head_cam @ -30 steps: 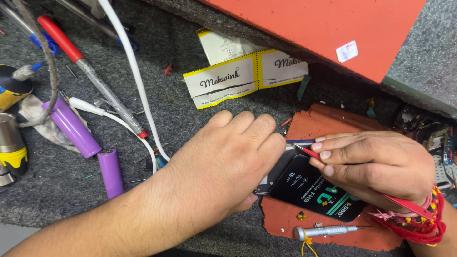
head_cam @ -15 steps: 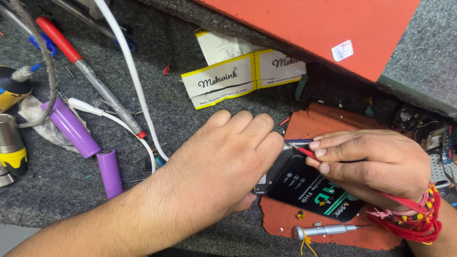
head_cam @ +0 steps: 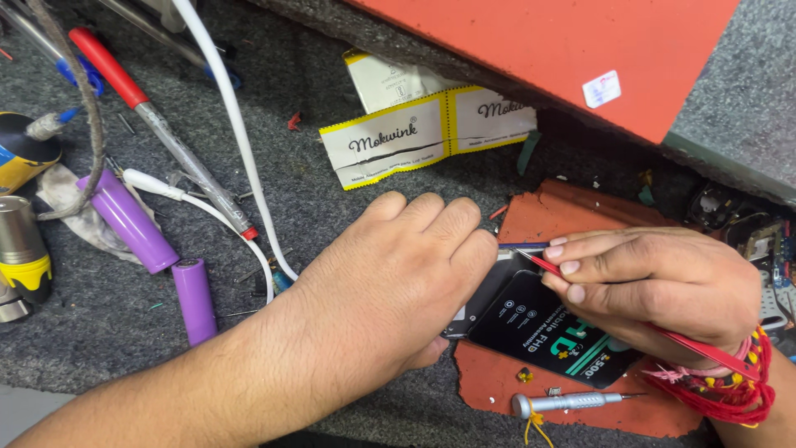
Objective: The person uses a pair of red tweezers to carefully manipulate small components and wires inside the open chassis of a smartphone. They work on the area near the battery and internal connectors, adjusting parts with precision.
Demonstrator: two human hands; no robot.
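Observation:
My left hand (head_cam: 390, 282) lies palm down over the left end of a black phone (head_cam: 547, 332), pressing it onto an orange mat (head_cam: 564, 211). A sticker with green and white print covers the phone's face. My right hand (head_cam: 655, 286) pinches a thin red tool (head_cam: 541, 263); the tool's tip sits at the phone's upper edge, beside my left fingertips. Red thread is tied around my right wrist. The phone's left end is hidden under my left hand.
A small silver screwdriver (head_cam: 564, 404) lies on the mat's front edge. Two purple cylindrical cells (head_cam: 133, 220) (head_cam: 195, 299) rest on the grey felt at left, near a white cable (head_cam: 232, 133), a red-handled tool (head_cam: 157, 133) and a yellow-edged card box (head_cam: 423, 133). An orange panel (head_cam: 572, 41) overhangs at the back.
Both hands stay on the phone. My right hand and the red tool have shifted only slightly along the phone's upper edge.

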